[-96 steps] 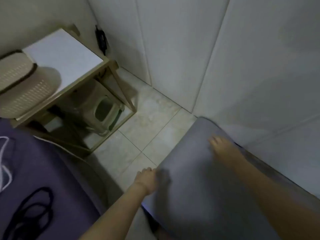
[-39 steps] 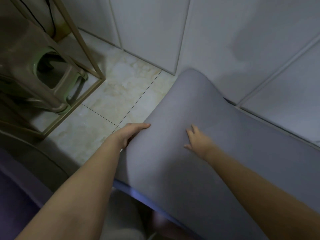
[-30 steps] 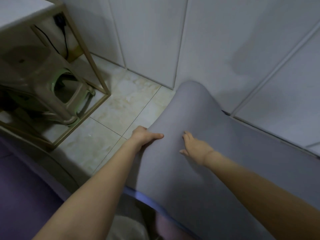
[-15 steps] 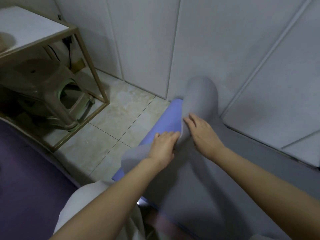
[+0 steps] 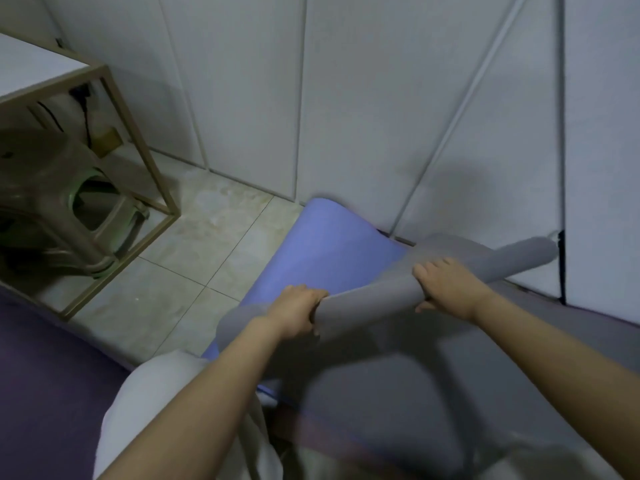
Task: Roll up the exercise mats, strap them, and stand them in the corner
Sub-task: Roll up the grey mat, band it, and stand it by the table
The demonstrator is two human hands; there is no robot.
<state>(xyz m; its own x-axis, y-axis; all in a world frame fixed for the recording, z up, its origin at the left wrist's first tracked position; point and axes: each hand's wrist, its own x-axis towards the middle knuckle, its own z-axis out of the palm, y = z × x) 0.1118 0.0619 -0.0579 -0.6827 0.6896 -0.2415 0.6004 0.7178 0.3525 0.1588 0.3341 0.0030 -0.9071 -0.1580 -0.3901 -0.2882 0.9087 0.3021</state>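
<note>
1. The near end of the grey mat (image 5: 398,386) runs out of the bottom of the view, so its full length cannot be told.
2. The far right end of the rolled part (image 5: 530,258) is blurred against the white wall panels (image 5: 363,98), and whether it touches them cannot be told.
3. The purple mat (image 5: 41,382) at lower left is cut off by the left and bottom edges; only a flat dark stretch shows.
4. The side table (image 5: 104,72) at upper left is cropped, with only a corner of its pale top and its tan frame in view. A stool (image 5: 52,202) sits under it, dim and partly hidden by the frame.
5. A pale garment (image 5: 166,375) over the person's knee hides part of the mat's near left edge.
6. The grey mat lies on the tiled floor (image 5: 194,244) along the wall. Its far end is curled back into a loose roll lying across the mat, grey outside, with the blue-violet underside (image 5: 329,244) turned up beyond the roll.
7. The left hand (image 5: 298,311) is closed around the roll near its left end, fingers (image 5: 311,294) wrapped over the top.
8. The right hand (image 5: 446,284) lies over the roll's middle, its fingers curled down on the grey surface and thumb tucked beneath, gripping it.
</note>
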